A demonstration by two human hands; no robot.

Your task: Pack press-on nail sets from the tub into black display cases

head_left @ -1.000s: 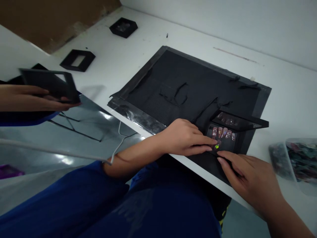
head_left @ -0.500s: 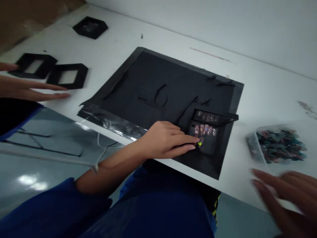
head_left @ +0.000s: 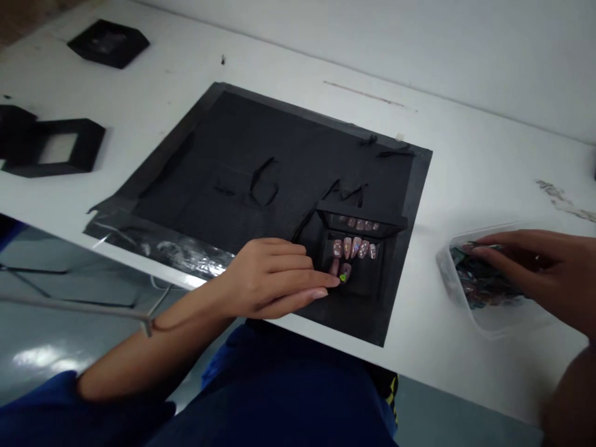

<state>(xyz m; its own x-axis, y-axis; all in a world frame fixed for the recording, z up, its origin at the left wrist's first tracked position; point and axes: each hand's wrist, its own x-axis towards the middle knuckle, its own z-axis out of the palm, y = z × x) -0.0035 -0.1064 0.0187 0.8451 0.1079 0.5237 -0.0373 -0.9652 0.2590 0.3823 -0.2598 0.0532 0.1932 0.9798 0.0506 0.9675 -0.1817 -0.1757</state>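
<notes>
A small black case [head_left: 361, 292] stands with its lid up, holding several decorated press-on nails [head_left: 356, 247] in a row and two more below, near a bright green dot. My left hand [head_left: 274, 279] lies over the case's left edge, fingers stretched out, index fingertip touching beside the lower nails. My right hand [head_left: 549, 270] reaches into a clear plastic tub [head_left: 449, 273] of glossy teal and pinkish pieces [head_left: 482, 292]. Its thumb and index finger are pinched together at the tub's far left; what is between them is too small to name.
Under the case lies a black mat [head_left: 200, 155] with taped, peeling edges and raised black strips. Black box frames [head_left: 69, 146] sit at the left of the white table [head_left: 279, 68], and a closed-looking black box [head_left: 109, 43] stands at the back left.
My right hand has moved from the table's front right into the tub and pinched. Another person's hand at the left has left the view. The view has shifted right; my left hand stays at the case.
</notes>
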